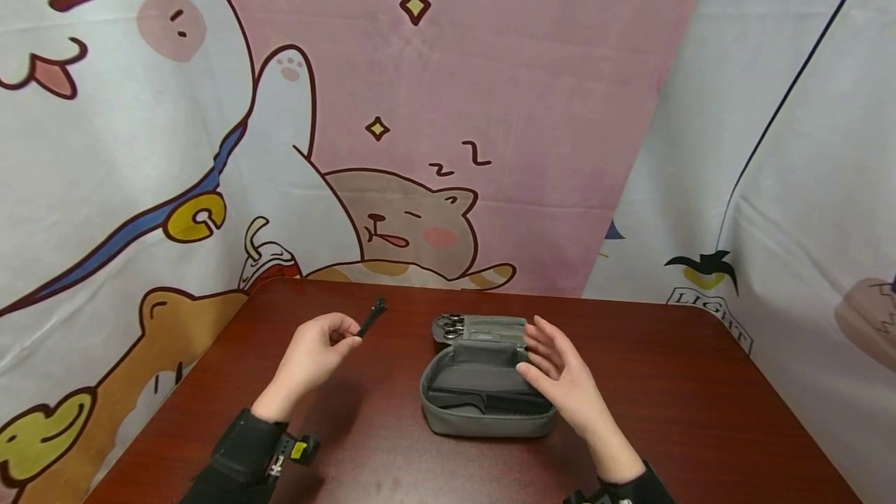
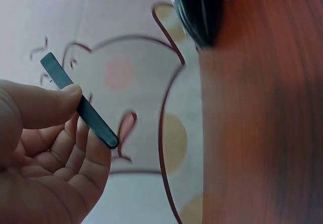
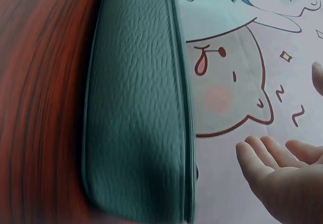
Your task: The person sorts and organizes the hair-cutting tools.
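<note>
Raised over the table's left half, my left hand (image 1: 318, 352) pinches a slim black hair clip (image 1: 372, 316) between thumb and fingers. In the left wrist view the hair clip (image 2: 83, 103) is a flat, narrow, dark bar slanting across the fingertips. My right hand (image 1: 563, 376) is at the right side of an unzipped grey case (image 1: 490, 425), fingers relaxed and holding nothing. The right wrist view shows that hand (image 3: 285, 176) palm up past the case's grained side wall (image 3: 136, 98). Inside the case lies a dark comb (image 1: 507, 403).
The case's lid (image 1: 497, 327) is folded back toward the wall, with scissors (image 1: 451, 325) tucked in its left part. Case and hands are over a reddish-brown wooden table (image 1: 651, 379). Behind its far edge hangs a printed cartoon cloth (image 1: 532, 138).
</note>
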`<state>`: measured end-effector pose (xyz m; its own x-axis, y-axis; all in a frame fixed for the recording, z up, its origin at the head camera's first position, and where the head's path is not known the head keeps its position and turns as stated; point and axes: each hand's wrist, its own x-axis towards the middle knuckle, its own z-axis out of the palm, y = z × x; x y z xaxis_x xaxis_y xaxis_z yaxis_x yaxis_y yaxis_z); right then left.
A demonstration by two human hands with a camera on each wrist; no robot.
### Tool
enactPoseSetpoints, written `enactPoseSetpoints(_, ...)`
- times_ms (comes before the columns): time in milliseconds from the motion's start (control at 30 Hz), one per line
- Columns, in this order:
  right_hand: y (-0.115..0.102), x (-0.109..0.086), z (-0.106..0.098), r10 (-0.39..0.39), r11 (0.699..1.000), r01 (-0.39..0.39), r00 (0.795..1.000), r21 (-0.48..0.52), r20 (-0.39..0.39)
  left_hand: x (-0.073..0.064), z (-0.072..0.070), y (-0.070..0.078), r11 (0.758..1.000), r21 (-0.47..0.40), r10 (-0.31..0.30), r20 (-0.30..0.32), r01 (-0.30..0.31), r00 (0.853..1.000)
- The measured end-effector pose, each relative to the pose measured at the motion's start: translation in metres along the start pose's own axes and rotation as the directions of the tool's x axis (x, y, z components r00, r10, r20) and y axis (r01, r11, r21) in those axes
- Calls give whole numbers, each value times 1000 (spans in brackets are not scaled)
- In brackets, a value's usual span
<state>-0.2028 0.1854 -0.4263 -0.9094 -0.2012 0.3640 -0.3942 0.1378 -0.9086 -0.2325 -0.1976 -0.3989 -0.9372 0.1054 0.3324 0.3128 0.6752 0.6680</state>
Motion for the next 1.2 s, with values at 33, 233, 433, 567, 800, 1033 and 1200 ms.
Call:
enactPoseSetpoints(33,0,0,3,3,1000,-3,1000,21,7,0,4,5,1000,-13,6,4,-6,1000)
enactPoseSetpoints(233,1,2,19,-3,995,2,1000,103,12,-5,27,29,994,-92,57,32,-54,998)
enactPoseSetpoints(433,1,3,34,-16,984,15,1000,180,4,-8,45,45,983,-172,78,51,-69,996)
enactPoseSetpoints(567,1,3,41,4,977,-5,1000,214,9,-7,56,54,974,-214,89,52,-76,995)
enactPoseSetpoints(800,5,3,53,-9,969,6,1000,249,9,-5,76,68,952,-277,146,50,-127,988)
enactPoseSetpoints(1033,5,1,61,-25,966,36,999,255,-47,-9,91,79,939,-314,181,107,-139,978)
enactPoseSetpoints(1200,2,1,64,29,967,0,994,255,-108,-11,97,85,935,-329,183,130,-132,974)
